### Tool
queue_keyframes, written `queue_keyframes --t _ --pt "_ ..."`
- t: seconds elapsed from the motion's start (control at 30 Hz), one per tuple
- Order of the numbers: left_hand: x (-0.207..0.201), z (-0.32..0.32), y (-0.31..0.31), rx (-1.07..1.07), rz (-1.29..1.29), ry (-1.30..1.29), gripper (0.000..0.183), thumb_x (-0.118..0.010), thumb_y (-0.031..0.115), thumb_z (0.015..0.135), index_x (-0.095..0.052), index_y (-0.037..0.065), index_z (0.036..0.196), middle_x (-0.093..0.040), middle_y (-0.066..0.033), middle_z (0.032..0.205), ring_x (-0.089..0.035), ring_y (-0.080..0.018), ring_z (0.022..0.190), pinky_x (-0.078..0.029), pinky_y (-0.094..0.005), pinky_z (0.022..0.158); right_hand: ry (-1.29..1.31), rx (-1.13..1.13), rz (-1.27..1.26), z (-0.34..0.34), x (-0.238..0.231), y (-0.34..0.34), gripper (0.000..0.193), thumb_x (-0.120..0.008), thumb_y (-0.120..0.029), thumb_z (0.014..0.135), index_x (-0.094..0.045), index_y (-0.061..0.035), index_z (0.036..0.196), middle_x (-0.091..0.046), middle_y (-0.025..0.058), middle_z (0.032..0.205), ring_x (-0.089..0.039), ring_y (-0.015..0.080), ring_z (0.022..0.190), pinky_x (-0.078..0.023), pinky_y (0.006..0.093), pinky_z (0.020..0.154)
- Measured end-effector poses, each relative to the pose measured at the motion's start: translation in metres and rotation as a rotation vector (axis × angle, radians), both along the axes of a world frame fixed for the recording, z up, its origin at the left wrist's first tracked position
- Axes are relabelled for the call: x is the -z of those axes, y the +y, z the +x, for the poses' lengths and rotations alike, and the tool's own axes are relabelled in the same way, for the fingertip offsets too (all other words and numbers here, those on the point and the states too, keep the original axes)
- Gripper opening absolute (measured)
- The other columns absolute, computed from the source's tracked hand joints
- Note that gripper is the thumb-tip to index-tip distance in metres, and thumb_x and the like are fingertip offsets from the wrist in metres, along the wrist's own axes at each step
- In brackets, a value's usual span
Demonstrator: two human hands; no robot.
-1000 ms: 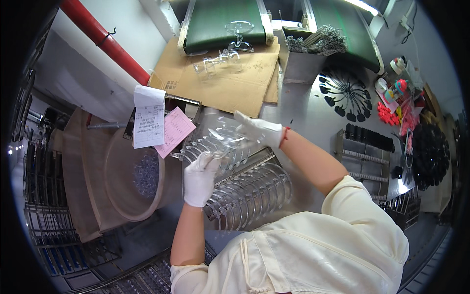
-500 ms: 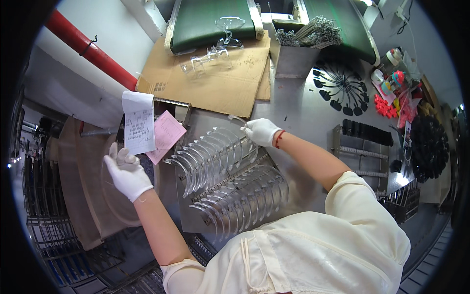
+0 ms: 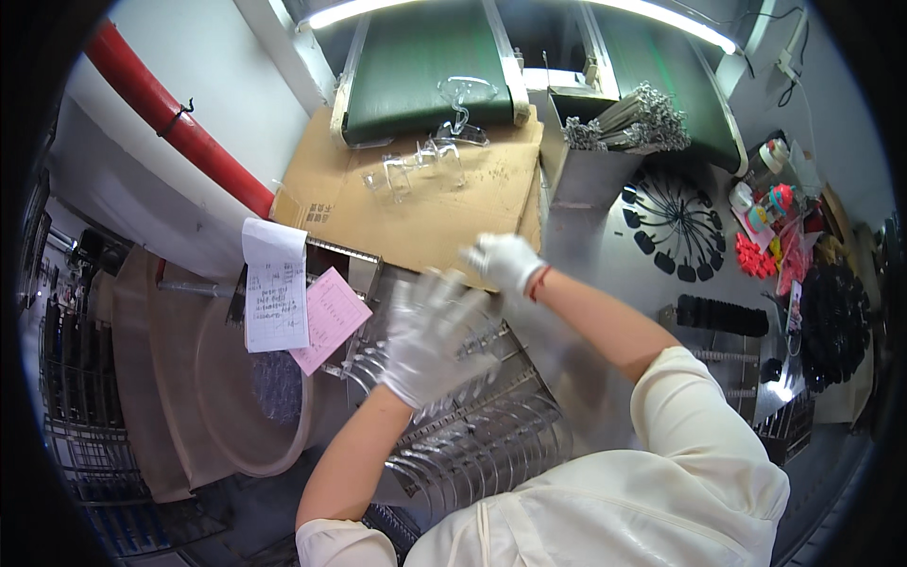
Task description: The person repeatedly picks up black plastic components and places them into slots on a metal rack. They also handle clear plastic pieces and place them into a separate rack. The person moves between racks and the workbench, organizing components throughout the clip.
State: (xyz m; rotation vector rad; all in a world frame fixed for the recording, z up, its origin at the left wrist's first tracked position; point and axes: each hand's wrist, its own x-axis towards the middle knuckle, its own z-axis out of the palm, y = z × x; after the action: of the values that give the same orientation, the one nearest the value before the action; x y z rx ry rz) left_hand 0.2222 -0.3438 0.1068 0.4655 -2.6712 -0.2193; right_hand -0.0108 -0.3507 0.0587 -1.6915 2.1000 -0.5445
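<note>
My left hand [image 3: 435, 345], in a white glove, is spread and blurred over the far row of a slotted metal rack [image 3: 518, 367]. It hides much of that row, and I see nothing held in it. Thin, clear, curved plastic pieces [image 3: 477, 454] stand side by side in the near row. My right hand [image 3: 510, 263], also gloved, is just beyond the rack's far end, over the edge of the cardboard. Its fingers are bent together; whatever is between them is too blurred to make out.
Clear plastic pieces [image 3: 416, 168] lie on a cardboard sheet [image 3: 345, 203] before a green conveyor belt [image 3: 425, 71]. Right of it stands a metal bin [image 3: 590, 180] of wire hooks. Black parts fan out in a ring [image 3: 675, 222]. A white notepad [image 3: 276, 298] and pink slip [image 3: 331, 321] lie left.
My left hand has swung right, from beside the papers to over the rack, its fingers spreading. My right hand stays near the rack's far end. The whole view has shifted, showing more at the top.
</note>
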Motion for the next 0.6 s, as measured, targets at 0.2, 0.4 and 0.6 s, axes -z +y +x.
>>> queue_keyframes --t 0.2,0.4,0.6 --pt "0.028 -0.023 -0.009 0.089 0.204 -0.503 0.083 -0.054 0.071 0.088 -0.051 0.015 0.149 -0.038 -0.0194 0.159 -0.030 -0.0406 0.150 -0.023 -0.0686 0.117 0.134 0.276 -0.254 -0.098 0.021 -0.150 0.043 -0.062 -0.027 0.094 -0.059 -0.0178 0.136 -0.053 0.0164 0.146 -0.061 0.0364 0.122 -0.049 0.0433 0.104" --pt "0.028 -0.024 -0.011 0.117 0.208 -0.467 0.082 -0.059 0.068 0.087 -0.051 0.014 0.148 -0.040 -0.0201 0.157 -0.033 -0.0407 0.149 -0.026 -0.0648 0.118 0.085 0.241 0.002 -0.128 0.025 -0.229 0.073 -0.058 -0.007 0.090 -0.038 -0.0323 0.155 -0.048 0.0227 0.146 -0.059 0.0421 0.126 -0.049 0.0476 0.106" --pt "-0.002 0.018 0.007 -0.151 0.261 0.164 0.064 -0.082 0.026 0.079 -0.059 0.005 0.136 -0.060 -0.0170 0.137 -0.056 -0.0360 0.129 -0.043 -0.0521 0.108 0.043 0.439 -0.433 -0.107 -0.001 -0.189 0.051 -0.081 -0.026 0.084 -0.057 -0.0176 0.128 -0.062 0.0157 0.115 -0.068 0.0329 0.105 -0.055 0.0456 0.089"
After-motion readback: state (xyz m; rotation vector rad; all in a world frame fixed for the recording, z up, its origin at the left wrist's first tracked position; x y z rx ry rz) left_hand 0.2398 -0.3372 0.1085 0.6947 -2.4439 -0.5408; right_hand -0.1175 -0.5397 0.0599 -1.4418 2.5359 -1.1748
